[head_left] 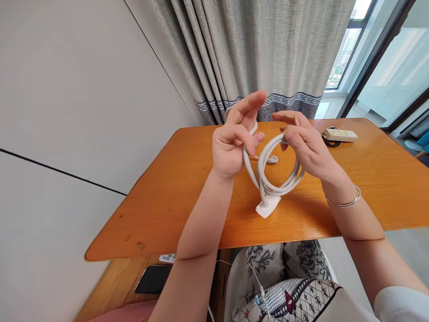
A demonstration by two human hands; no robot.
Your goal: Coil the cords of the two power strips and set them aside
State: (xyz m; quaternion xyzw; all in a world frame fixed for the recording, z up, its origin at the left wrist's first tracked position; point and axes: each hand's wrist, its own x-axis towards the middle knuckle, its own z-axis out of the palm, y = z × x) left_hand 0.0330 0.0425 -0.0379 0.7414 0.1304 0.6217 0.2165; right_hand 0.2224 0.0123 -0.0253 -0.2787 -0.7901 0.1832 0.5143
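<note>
Above an orange wooden table [174, 197] I hold a white cable [278, 185] wound into a loose coil. My left hand [234, 138] pinches one strand at the coil's left side, index finger raised. My right hand [304, 143] closes its fingers over the top right of the loops. A white plug block [268, 205] hangs at the coil's bottom, resting on the tabletop. A small white connector end [272, 159] lies on the table behind the coil.
A white power strip [340, 134] with a dark cord lies at the table's far right. Grey curtains [254, 53] hang behind, a plain wall on the left. A dark phone [152, 279] and a remote [166, 258] rest on a shelf under the table.
</note>
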